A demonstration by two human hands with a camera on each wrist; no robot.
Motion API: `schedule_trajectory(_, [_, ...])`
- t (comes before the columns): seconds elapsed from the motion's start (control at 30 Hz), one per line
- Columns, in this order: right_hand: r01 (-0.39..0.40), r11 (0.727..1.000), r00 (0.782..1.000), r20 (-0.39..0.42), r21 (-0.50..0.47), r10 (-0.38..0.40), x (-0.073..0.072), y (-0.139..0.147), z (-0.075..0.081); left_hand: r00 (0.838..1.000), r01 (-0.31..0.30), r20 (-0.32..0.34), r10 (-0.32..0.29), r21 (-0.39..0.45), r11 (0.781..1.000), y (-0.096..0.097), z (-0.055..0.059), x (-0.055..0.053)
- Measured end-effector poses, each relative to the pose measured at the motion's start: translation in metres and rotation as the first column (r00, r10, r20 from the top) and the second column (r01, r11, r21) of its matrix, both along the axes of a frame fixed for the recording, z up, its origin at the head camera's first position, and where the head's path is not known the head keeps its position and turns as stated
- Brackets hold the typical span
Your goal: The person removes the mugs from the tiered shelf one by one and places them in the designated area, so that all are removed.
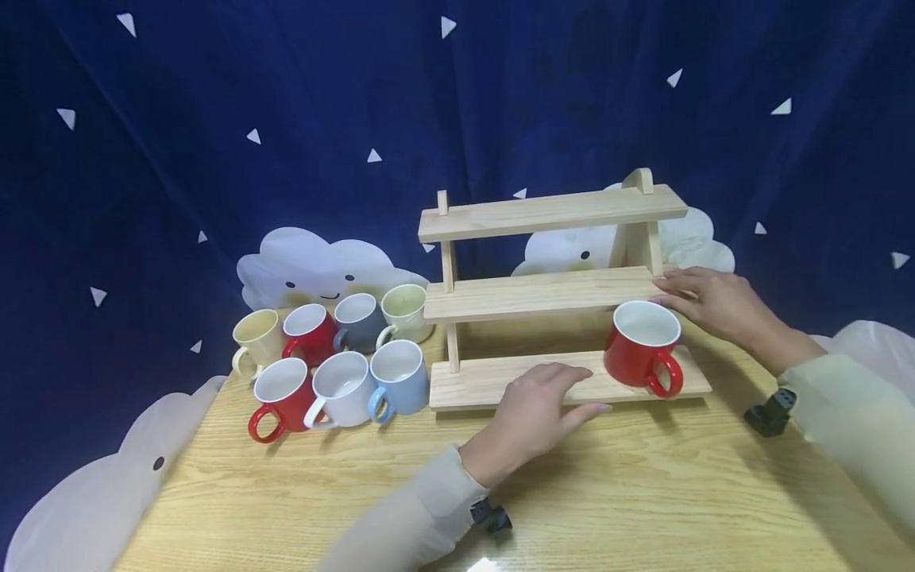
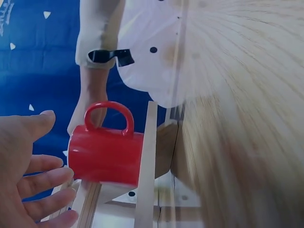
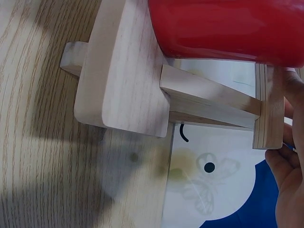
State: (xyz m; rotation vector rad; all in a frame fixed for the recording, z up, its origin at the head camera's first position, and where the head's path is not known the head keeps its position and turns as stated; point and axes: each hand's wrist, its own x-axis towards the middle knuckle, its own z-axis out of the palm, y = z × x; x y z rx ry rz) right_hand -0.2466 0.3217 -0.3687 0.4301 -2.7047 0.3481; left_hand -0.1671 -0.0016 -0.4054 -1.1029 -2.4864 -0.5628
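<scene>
A red mug (image 1: 642, 349) with a white inside stands upright on the bottom board at the right end of a three-tier wooden display rack (image 1: 543, 295), its handle facing forward. My left hand (image 1: 534, 409) hovers over the front edge of the bottom board, left of the mug, thumb and fingers apart and nothing held. In the left wrist view, a gap shows between the left fingers (image 2: 52, 183) and the mug (image 2: 107, 154). My right hand (image 1: 718, 306) holds the right end of the middle board; in the right wrist view its fingers (image 3: 280, 166) bend around that board end (image 3: 270, 109).
Several mugs stand in two rows left of the rack: a cream mug (image 1: 259, 340), two red ones, a dark grey mug (image 1: 357, 322), a pale green mug (image 1: 406, 311), a white mug (image 1: 345, 391) and a light blue mug (image 1: 400, 377). A blue curtain (image 1: 457, 95) hangs behind the table.
</scene>
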Motion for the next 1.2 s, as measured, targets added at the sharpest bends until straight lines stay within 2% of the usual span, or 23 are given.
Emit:
schedule_trajectory(0.17, [-0.003,1.0,1.0,-0.009,-0.002,0.003,0.001,0.001,0.0,0.996,0.014,-0.091,-0.015,-0.011,1.0,0.017,0.0,-0.002])
schedule_trajectory(0.33, [-0.012,1.0,1.0,-0.026,-0.007,0.011,0.001,0.001,-0.001,0.978,0.017,-0.206,-0.022,-0.026,1.0,0.034,0.0,-0.004])
schedule_trajectory(0.4, [-0.012,1.0,1.0,-0.024,-0.007,0.012,0.001,0.001,0.0,0.974,0.015,-0.224,-0.022,-0.035,0.999,0.041,-0.001,-0.005])
schedule_trajectory(0.63, [-0.008,1.0,1.0,-0.019,-0.004,0.008,0.001,-0.001,0.001,0.991,-0.028,-0.132,0.023,-0.035,0.999,0.064,-0.002,-0.005])
schedule_trajectory(0.77, [-0.003,1.0,1.0,-0.012,-0.002,0.003,0.0,-0.001,0.002,0.992,-0.043,-0.116,0.04,-0.019,0.999,0.074,-0.003,-0.006])
schedule_trajectory(1.07, [-0.003,1.0,1.0,-0.013,0.003,0.003,0.001,0.0,0.0,0.996,-0.082,-0.029,0.082,0.014,0.997,0.095,-0.007,-0.008])
schedule_trajectory(1.2, [-0.005,1.0,1.0,-0.018,0.003,0.005,0.001,0.001,-0.001,0.992,-0.116,-0.042,0.117,0.02,0.993,0.103,-0.01,-0.008])
